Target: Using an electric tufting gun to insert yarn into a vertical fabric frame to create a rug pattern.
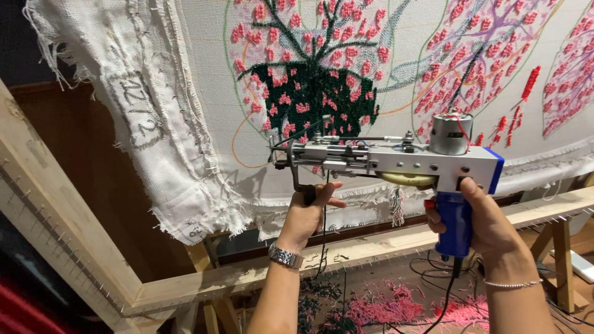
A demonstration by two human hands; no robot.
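A person holds a tufting gun (396,158) with both hands in front of a white cloth (204,93) stretched on a wooden frame (68,216). The left hand (309,210) has its fingers closed around the gun's dark front handle, a metal watch (285,255) on the wrist. The right hand (486,216) grips the blue rear handle, fingers wrapped tight, a thin bracelet (513,284) on the wrist. The gun's needle end points left and touches the cloth just below a tufted patch of dark green yarn with pink dots (312,93). Outlined pink leaf shapes (482,55) fill the cloth to the right. Pink and green yarn scraps (383,306) lie on the floor below, near a black cord (442,303).
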